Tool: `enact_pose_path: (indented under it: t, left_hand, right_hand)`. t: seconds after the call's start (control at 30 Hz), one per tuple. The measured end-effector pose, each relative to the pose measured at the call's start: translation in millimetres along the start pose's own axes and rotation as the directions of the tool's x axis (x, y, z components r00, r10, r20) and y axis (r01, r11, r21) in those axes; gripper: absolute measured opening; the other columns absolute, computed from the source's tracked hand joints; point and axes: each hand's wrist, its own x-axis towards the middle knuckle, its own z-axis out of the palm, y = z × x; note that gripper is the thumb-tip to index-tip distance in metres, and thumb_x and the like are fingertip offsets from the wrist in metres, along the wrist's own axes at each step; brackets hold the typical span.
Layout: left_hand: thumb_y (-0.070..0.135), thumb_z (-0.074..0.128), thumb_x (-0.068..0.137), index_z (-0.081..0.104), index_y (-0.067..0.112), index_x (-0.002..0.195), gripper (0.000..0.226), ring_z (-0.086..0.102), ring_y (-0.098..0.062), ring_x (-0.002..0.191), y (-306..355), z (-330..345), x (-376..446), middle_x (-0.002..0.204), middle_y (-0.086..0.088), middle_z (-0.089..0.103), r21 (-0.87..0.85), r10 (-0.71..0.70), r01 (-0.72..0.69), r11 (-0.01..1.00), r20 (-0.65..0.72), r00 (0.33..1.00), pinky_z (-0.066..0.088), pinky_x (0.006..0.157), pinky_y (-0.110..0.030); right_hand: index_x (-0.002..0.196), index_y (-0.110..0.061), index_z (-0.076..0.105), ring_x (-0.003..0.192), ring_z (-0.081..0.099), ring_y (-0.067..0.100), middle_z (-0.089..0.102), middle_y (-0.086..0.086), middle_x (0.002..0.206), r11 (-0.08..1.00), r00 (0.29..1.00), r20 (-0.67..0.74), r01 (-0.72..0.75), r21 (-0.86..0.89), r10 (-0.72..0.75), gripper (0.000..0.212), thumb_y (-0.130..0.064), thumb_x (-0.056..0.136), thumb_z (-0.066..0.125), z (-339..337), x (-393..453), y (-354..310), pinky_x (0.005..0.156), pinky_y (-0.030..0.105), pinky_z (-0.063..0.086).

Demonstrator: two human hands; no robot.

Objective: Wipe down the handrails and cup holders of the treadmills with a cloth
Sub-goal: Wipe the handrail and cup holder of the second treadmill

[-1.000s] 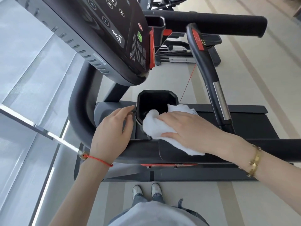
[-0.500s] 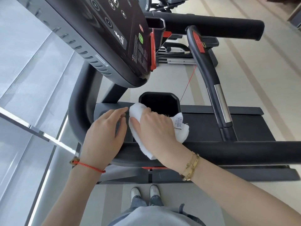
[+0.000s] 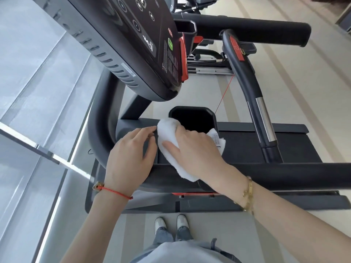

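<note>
since a second ago the right hand (image 3: 197, 147) has been carrying the cloth (image 3: 167, 135) leftward, from the cup holder (image 3: 193, 118) rim's right side over to its left edge, and the left hand (image 3: 131, 158) has hardly been shifting.

the right hand is lying over the cloth with fingers bent loosely round it, pressing it on the console ledge just beside the holder's left rim. the left hand is resting flat and relaxed on the ledge, gripping nothing, its fingertips just touching the cloth.

the step in hand seems to be wiping the holder's surround; the next move is probably calling for pushing the cloth down inside the holder, then along the near handrail (image 3: 284, 171).

counting: one cloth, two hands, two cup holders showing (the second (image 3: 187, 28) beyond the console (image 3: 133, 44)), two long handrails (the far one (image 3: 256, 29)), one upright grip bar (image 3: 245, 76).
</note>
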Motion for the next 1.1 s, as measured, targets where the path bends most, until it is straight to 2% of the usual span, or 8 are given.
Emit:
enact_pose_path:
  t: [0.17, 0.4, 0.5, 0.63, 0.77, 0.83, 0.93, 1.1]
  left_hand:
    - [0.026, 0.048, 0.097, 0.064, 0.026, 0.123, 0.03, 0.063, -0.015, 0.087, -0.1, -0.2, -0.6, 0.106, 0.011, 0.068, 0.023, -0.014, 0.014, 1.0, 0.004, 1.0, 0.046, 0.069, -0.025]
    - [0.024, 0.051, 0.097, 0.064, 0.025, 0.123, 0.029, 0.065, -0.017, 0.093, 5.7, -2.4, 3.0, 0.109, 0.01, 0.069, -0.03, -0.03, 0.031, 0.999, 0.03, 0.999, 0.055, 0.076, -0.037]
    - [0.022, 0.053, 0.097, 0.065, 0.022, 0.123, 0.029, 0.063, -0.017, 0.083, 10.2, -2.5, 4.7, 0.103, 0.009, 0.07, -0.068, -0.037, 0.038, 0.997, 0.019, 0.999, 0.054, 0.076, -0.039]
    - [0.024, 0.052, 0.098, 0.064, 0.021, 0.125, 0.03, 0.063, -0.012, 0.096, 20.4, 5.8, 9.3, 0.104, 0.008, 0.069, -0.09, -0.027, 0.032, 0.995, 0.051, 0.998, 0.053, 0.084, -0.039]
    - [0.029, 0.049, 0.098, 0.06, 0.02, 0.13, 0.034, 0.061, -0.012, 0.098, 27.5, 14.9, 18.4, 0.107, 0.006, 0.068, -0.073, -0.007, 0.011, 0.997, 0.056, 0.998, 0.051, 0.086, -0.037]
    - [0.03, 0.049, 0.099, 0.058, 0.019, 0.132, 0.036, 0.063, -0.016, 0.099, 28.3, 18.2, 23.5, 0.109, 0.005, 0.068, -0.06, -0.013, 0.016, 0.998, 0.055, 0.998, 0.051, 0.087, -0.039]
    - [0.029, 0.05, 0.099, 0.055, 0.016, 0.135, 0.039, 0.063, -0.02, 0.103, 27.7, 21.9, 25.9, 0.114, 0.0, 0.067, -0.054, -0.031, 0.034, 0.998, 0.059, 0.998, 0.05, 0.088, -0.041]
    - [0.03, 0.051, 0.099, 0.054, 0.017, 0.137, 0.04, 0.063, -0.022, 0.101, 26.2, 24.4, 23.4, 0.114, -0.001, 0.066, -0.054, -0.052, 0.056, 0.997, 0.062, 0.997, 0.051, 0.085, -0.038]
  right_hand:
    - [0.077, -0.014, 0.041, 0.059, 0.045, 0.024, 0.04, -0.004, 0.06, 0.987, 0.994, 0.089, -0.072, 0.144, 0.06, 0.05, -0.058, 0.098, 0.033, -7.0, 28.4, 10.1, 0.057, 0.034, 0.03]
    - [0.086, -0.02, 0.041, 0.053, 0.044, 0.023, 0.036, -0.01, 0.057, 0.968, 0.965, 0.091, 0.237, 0.085, -0.244, 0.036, -0.055, 0.092, 0.045, -22.2, -6.8, 39.3, 0.062, 0.036, 0.039]
    - [0.082, -0.006, 0.061, 0.044, 0.049, 0.022, 0.044, -0.006, 0.052, 0.939, 0.925, -0.165, 0.344, -0.01, -0.341, 0.033, -0.037, 0.082, 0.074, -31.3, -18.2, 60.8, 0.047, 0.027, 0.042]
    - [0.091, -0.006, 0.067, 0.045, 0.047, 0.015, 0.053, -0.002, 0.053, 0.978, 0.816, -0.545, 0.202, -0.046, -0.194, 0.048, -0.052, 0.092, 0.052, -47.5, -18.1, 79.9, 0.053, 0.016, 0.029]
    - [0.096, -0.006, 0.063, 0.049, 0.044, 0.013, 0.052, -0.001, 0.057, 0.992, 0.732, -0.67, 0.083, -0.095, -0.125, 0.043, -0.048, 0.093, 0.056, -57.0, 4.0, 87.3, 0.052, 0.018, 0.028]
    - [0.101, -0.005, 0.064, 0.056, 0.054, 0.018, 0.06, 0.002, 0.067, 0.99, 0.794, -0.591, 0.101, -0.101, -0.142, 0.044, -0.047, 0.092, 0.057, -53.2, 16.0, 84.9, 0.054, 0.021, 0.031]
    - [0.132, -0.011, 0.05, 0.104, 0.059, 0.024, 0.062, 0.005, 0.122, 0.991, 0.985, -0.127, 0.121, 0.05, -0.114, 0.059, -0.055, 0.092, 0.048, -35.8, 28.2, 77.0, 0.073, 0.032, 0.039]
    - [0.15, -0.017, 0.028, 0.136, 0.036, 0.023, 0.034, 0.001, 0.154, 0.973, 0.972, 0.057, 0.223, 0.061, -0.226, 0.059, -0.047, 0.1, 0.036, -24.4, 39.7, 78.1, 0.106, 0.033, 0.029]
